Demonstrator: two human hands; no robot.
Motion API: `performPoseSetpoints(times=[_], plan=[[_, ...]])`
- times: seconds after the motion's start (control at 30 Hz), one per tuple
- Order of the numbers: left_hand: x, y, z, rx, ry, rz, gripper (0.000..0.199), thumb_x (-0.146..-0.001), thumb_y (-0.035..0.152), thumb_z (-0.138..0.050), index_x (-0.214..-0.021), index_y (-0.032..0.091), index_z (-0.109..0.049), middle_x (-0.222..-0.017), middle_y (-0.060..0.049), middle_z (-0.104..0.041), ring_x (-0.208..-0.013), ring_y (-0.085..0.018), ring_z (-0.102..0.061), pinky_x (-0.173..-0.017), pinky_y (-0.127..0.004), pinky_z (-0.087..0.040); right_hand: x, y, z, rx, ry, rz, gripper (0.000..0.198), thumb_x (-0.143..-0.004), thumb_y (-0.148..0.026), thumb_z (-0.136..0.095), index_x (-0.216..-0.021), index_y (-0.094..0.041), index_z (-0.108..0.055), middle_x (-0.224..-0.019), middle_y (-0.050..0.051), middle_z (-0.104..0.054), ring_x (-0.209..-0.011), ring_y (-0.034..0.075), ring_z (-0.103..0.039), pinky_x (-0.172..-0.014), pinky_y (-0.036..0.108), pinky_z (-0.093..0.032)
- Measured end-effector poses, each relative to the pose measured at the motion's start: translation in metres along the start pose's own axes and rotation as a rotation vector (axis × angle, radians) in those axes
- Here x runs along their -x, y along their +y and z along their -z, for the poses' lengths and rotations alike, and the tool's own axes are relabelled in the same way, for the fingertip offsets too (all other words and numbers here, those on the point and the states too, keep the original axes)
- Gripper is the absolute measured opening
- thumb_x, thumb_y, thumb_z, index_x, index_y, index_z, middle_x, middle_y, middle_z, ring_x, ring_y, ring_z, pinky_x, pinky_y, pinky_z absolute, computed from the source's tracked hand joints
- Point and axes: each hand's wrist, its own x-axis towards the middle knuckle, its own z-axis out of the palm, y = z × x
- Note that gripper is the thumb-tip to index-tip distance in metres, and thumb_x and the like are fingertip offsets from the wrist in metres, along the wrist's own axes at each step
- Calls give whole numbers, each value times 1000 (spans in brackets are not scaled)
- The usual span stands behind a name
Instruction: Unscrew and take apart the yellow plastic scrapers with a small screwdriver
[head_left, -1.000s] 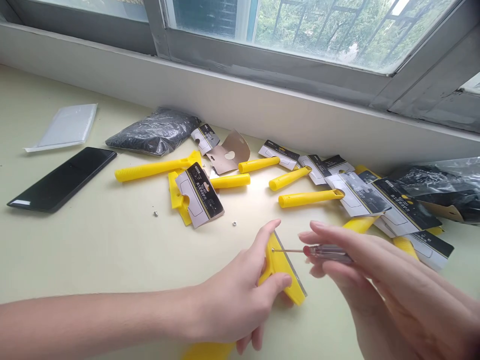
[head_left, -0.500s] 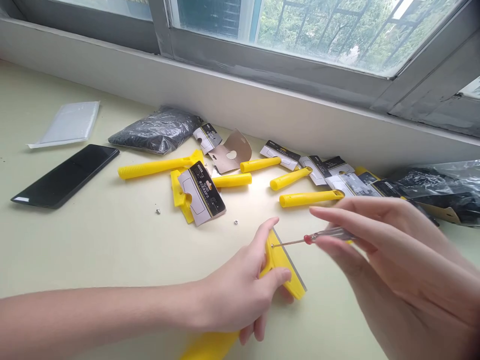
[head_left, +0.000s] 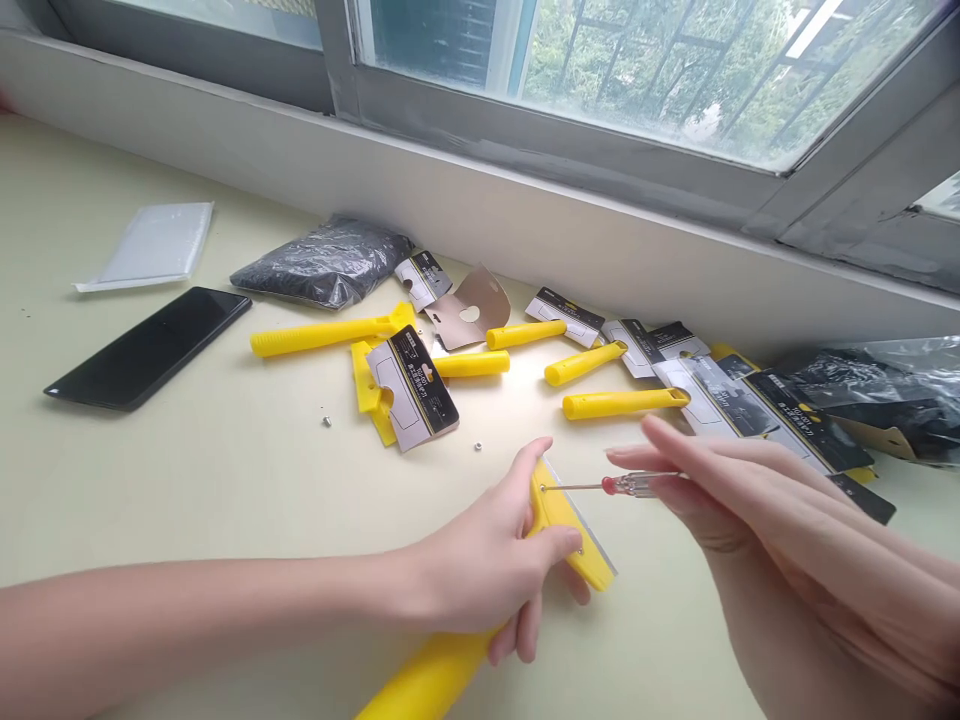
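My left hand [head_left: 495, 550] is closed around the head of a yellow scraper [head_left: 564, 525], whose handle slopes down toward the bottom edge. A thin metal blade runs along the head's right side. My right hand [head_left: 750, 520] grips a screwdriver [head_left: 637, 485] with a clear handle and a red collar. Its thin shaft lies nearly level, and the tip meets a small screw [head_left: 543, 488] near the upper end of the head. A second screw shows beside my left thumb. On the table above the scraper lies a loose nut [head_left: 478, 446]; farther left is a small screw [head_left: 326, 421].
Several yellow handles, such as this one [head_left: 626, 403], lie with printed cards [head_left: 416, 390] along the back. A black phone [head_left: 150, 345], a white padded envelope [head_left: 154, 245] and a bag of black material [head_left: 322, 262] are at left. Plastic packaging [head_left: 862, 400] sits at right, below the window.
The right fingers have shifted around the screwdriver handle and straightened out, and its shaft is more level. The left hand still grips the scraper. The view has shifted slightly.
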Motion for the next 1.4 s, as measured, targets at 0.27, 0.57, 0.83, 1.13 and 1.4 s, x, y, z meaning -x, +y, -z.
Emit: performPoseSetpoints(times=[0.27,0.57,0.83,1.13,1.4], plan=[[-1,1,-5,-30,48,-51,89,-101,30,-45,-156,27,25,-73,3,-65,-34,-9,-51,-39,-18,-45,-24,-2,-48,-306,102,-314,23,-95,-20,-57,-112,-25,-72,-79,0,-61,-70,14,-59,-65,28,-53],[-3,-2,-1,-32,-10,-129,72,-93,22,-48,-157,16,-14,-77,-1,-66,-35,-10,-52,-32,-19,-42,-35,-4,-61,-690,-288,-344,54,-94,-45,-63,-52,-21,-40,-47,-8,-28,-40,6,-18,-39,23,-17],[2,-5,-4,-118,-41,-90,91,-99,31,-49,-157,35,21,-108,-10,-70,-40,-7,-53,-34,-18,-43,-51,31,-28,-932,-533,-342,59,-98,-54,-52,-56,-22,-26,-46,-10,-14,-39,7,-12,-38,21,-22],[-2,-7,-1,-76,-3,-166,70,-101,31,-43,-158,29,-3,-98,-7,-70,-39,-10,-54,-31,-18,-42,-26,-9,-45,-777,-240,-558,60,-99,-53,-52,-55,-22,-25,-55,-6,-18,-51,11,-18,-47,27,-22],[-2,-2,4,-59,-90,-173,68,-99,33,-51,-154,31,-10,-99,-6,-74,-36,-8,-50,-29,-18,-41,-38,35,-35,-828,-394,-449,44,-102,-50,-48,-70,-23,-35,-64,-7,-29,-53,11,-26,-54,26,-29]])
